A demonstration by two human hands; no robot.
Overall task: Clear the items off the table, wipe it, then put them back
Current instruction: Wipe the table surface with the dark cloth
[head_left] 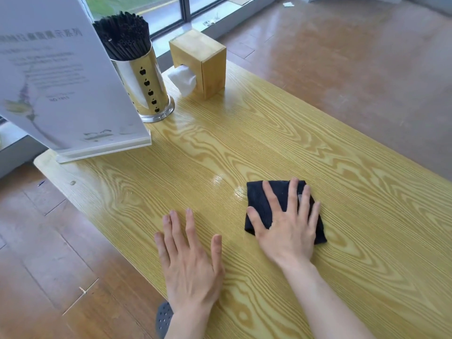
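1. Left hand (189, 260): yours, nearest the near edge, lying flat on the table (305, 148), palm down, fingers spread, nothing under it or in it. Judged purpose: a brace to steady you while the other hand works.

2. Right hand (287, 223): flat and spread likewise, pressing on the cloth (260, 206) rather than gripping it. An open palm spreads pressure over the whole fold, which suits wiping.

3. Cloth: dark, folded to a rough square, mid-table, just right of centre, pinned under your right palm. The fold probably keeps it thick and manageable.

4. Wet streaks (238, 192): shiny patches just beyond and left of the cloth; the wipe looks to be under way here.

5. Sign (68, 89): tall white stand, far left corner, base on the table.

6. Straw holder (144, 86): metal cylinder of black straws, just behind the sign.

7. Tissue box (203, 62): wooden, far edge, a tissue hanging out.

8. Judgement: items 5–7 stand grouped at one end, so that patch cannot yet be wiped; clearing them remains.
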